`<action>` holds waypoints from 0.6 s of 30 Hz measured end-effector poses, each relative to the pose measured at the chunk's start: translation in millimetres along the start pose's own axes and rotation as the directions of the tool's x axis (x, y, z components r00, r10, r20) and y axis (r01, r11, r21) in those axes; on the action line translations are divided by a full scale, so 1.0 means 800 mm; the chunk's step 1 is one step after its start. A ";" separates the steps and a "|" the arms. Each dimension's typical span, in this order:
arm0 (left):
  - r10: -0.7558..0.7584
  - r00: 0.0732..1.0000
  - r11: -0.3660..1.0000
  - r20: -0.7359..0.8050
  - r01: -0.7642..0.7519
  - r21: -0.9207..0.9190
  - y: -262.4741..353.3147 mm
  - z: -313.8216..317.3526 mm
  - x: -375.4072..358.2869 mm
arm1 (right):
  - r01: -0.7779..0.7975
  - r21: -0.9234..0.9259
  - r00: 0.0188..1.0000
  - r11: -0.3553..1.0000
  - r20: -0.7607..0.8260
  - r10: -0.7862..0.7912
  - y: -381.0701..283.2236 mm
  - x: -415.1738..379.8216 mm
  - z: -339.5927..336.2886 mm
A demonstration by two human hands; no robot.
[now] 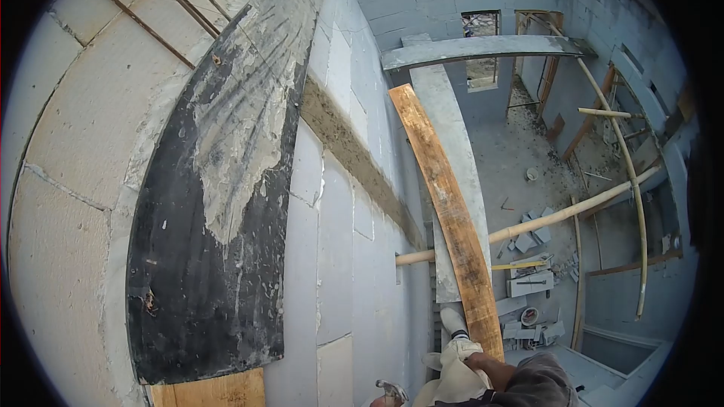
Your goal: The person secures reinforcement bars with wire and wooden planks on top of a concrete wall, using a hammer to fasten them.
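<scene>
Peeking in below: metal tool [391, 389] by mostly cut-off left hand [387, 402].

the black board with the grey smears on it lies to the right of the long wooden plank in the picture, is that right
Not quite: the head view shows the black board, with the grey smears on it, to the left of the long wooden plank, not to the right.

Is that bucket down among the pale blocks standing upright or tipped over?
Upright, it appears: the bucket shows its round rim and open mouth facing up toward the camera.
</scene>
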State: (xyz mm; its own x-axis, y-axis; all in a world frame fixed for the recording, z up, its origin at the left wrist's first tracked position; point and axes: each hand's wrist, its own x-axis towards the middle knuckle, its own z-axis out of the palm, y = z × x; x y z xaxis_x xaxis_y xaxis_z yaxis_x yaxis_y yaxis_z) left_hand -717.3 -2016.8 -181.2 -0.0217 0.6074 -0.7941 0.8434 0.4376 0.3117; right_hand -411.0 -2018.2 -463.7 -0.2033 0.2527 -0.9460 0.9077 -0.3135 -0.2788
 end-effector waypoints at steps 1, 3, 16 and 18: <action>0.020 1.000 1.000 0.001 -0.020 0.014 -0.011 0.007 -0.004 | 0.015 -0.052 1.000 0.999 0.009 -0.015 0.003 0.005 0.009; 0.029 1.000 0.999 0.005 -0.029 0.018 -0.031 0.020 -0.014 | -0.026 0.069 0.996 0.997 -0.079 0.031 0.009 0.004 0.023; -0.071 0.989 0.990 -0.131 0.053 -0.134 0.031 -0.006 -0.011 | 0.197 0.110 0.936 0.974 -0.315 -0.154 -0.087 -0.191 -0.070; -0.047 0.981 0.977 -0.189 0.006 -0.213 0.073 -0.014 0.010 | 0.494 0.437 0.868 0.751 -0.302 -0.395 -0.113 -0.211 -0.084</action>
State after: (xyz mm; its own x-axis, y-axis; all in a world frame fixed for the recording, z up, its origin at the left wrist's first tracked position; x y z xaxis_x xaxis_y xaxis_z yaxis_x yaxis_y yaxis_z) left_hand -674.1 -1978.7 -163.1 -0.1624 0.7007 -0.6947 0.7099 0.5720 0.4110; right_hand -433.9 -1971.3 -267.6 -0.4237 0.6195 -0.6608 0.4211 -0.5111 -0.7493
